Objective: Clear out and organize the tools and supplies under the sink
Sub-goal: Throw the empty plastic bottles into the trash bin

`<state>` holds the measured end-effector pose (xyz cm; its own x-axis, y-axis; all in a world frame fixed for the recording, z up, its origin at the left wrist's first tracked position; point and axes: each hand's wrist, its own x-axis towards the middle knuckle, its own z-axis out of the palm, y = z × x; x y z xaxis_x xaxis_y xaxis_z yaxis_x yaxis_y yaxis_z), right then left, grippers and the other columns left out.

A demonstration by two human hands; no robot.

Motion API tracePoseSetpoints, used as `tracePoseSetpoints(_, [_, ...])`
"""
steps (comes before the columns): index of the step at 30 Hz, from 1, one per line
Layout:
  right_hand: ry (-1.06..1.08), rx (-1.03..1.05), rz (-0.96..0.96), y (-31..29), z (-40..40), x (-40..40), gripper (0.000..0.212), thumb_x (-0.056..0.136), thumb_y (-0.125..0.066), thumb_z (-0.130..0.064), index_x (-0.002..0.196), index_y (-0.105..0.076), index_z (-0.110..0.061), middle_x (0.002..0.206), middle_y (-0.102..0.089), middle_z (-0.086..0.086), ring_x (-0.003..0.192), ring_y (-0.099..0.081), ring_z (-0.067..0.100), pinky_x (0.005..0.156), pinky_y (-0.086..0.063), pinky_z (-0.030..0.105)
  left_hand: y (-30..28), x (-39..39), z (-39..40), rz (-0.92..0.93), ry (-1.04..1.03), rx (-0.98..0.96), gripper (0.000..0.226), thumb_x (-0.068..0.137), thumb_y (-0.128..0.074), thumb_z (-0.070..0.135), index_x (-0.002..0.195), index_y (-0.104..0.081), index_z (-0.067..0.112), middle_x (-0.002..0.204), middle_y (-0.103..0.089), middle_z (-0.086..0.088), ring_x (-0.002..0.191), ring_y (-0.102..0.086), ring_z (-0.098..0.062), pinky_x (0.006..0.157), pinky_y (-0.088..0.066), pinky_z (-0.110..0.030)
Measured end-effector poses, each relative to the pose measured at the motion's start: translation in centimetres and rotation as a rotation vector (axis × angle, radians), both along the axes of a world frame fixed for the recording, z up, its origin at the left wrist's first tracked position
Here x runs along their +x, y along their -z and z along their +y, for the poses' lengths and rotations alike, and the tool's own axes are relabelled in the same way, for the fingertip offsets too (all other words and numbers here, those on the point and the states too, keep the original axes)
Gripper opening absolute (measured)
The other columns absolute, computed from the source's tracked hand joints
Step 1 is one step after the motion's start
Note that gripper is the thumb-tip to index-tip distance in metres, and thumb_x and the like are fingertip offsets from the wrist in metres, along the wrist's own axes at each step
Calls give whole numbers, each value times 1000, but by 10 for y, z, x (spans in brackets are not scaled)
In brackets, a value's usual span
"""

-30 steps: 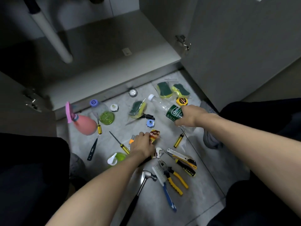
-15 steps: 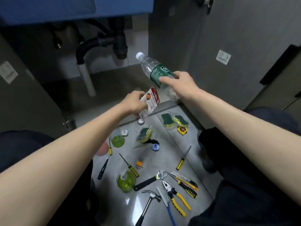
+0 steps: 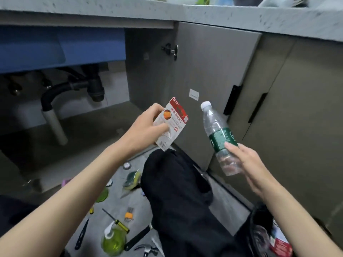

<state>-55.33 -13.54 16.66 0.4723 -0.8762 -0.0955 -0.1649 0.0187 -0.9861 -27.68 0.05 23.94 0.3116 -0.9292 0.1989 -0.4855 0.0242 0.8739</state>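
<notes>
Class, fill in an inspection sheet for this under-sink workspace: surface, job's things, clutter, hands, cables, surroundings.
Surface: grey tiled floor, partly hidden by a dark-trousered leg.
Job's things: red-and-white packet; clear water bottle, both held up.
Clutter: green soap bottle, sponge, screwdriver, hammer on the floor.
Hands: left hand grips the packet; right hand holds the bottle.
Cables: nothing seen.
Surroundings: open cabinet, black drain pipe, cabinet door.

Dim, soft focus — edges bowed, cabinet shadowed.
</notes>
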Motion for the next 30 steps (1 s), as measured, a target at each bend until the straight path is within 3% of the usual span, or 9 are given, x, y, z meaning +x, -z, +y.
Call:
tracePoseSetpoints(5, [96,63,78,50,48,-95,61,68,-85,-61,121,-67,-37,119,-74,-8,104,-72,10,86,-52,35,-1,-54,-5,-67,271,-9,26,92,-60,9,110,-68,27,104,-73,13,97,-70,-5,81,-57,-31])
tracePoseSetpoints(8, [220,81,126,72,72,-149,75,61,-88,-62,128,-62,-38,121,-71,-14,110,-68,3,94,-50,34,12,-89,-15,-133,365,82,23,92,-63,16,107,-58,33,100,-72,18,90,-70,-2,73,-57,-30])
tracePoseSetpoints(12, [382,75,209,84,94,-206,60,71,-85,-53,124,-64,-34,112,-74,-16,101,-71,2,90,-53,32,45,-148,-36,-206,401,227,20,84,-61,30,93,-45,36,89,-70,16,80,-68,-4,65,-56,-37])
tracePoseSetpoints(15, [444,67,260,83,100,-233,41,77,-82,-45,113,-66,-37,107,-72,-23,93,-68,-7,73,-52,15,75,-200,-52,-230,479,352,17,75,-57,34,88,-45,35,82,-67,13,73,-64,-9,55,-49,-35])
tracePoseSetpoints(17, [484,64,280,81,99,-246,37,79,-83,-34,113,-68,-31,107,-75,-15,90,-70,-4,67,-51,11,96,-232,-62,-272,555,397,17,74,-58,30,86,-47,35,81,-64,12,66,-60,-9,52,-45,-32])
tracePoseSetpoints(21, [643,-66,404,70,96,-262,53,74,-88,-34,120,-63,-29,112,-70,-13,94,-69,7,86,-56,34,139,-285,-81,-433,642,388,14,79,-59,13,89,-59,21,91,-60,0,88,-59,-25,73,-49,-36])
tracePoseSetpoints(23, [741,-189,462,62,97,-266,65,67,-87,-48,124,-58,-35,115,-66,-17,98,-63,-4,88,-51,30,160,-304,-84,-428,659,405,19,84,-61,16,102,-64,19,97,-62,0,95,-60,-27,77,-48,-34])
tracePoseSetpoints(26, [859,-350,453,48,96,-269,71,68,-81,-59,130,-50,-43,120,-61,-20,106,-57,-13,88,-46,20,184,-317,-83,-430,721,475,51,85,-70,24,134,-54,19,123,-58,-3,112,-57,-24,94,-46,-35])
tracePoseSetpoints(30, [927,-570,430,38,85,-267,72,78,-78,-54,140,-42,-43,132,-53,-22,113,-59,3,90,-53,31,193,-307,-85,-472,684,415,35,86,-66,33,120,-63,27,112,-64,5,103,-62,-19,86,-51,-35])
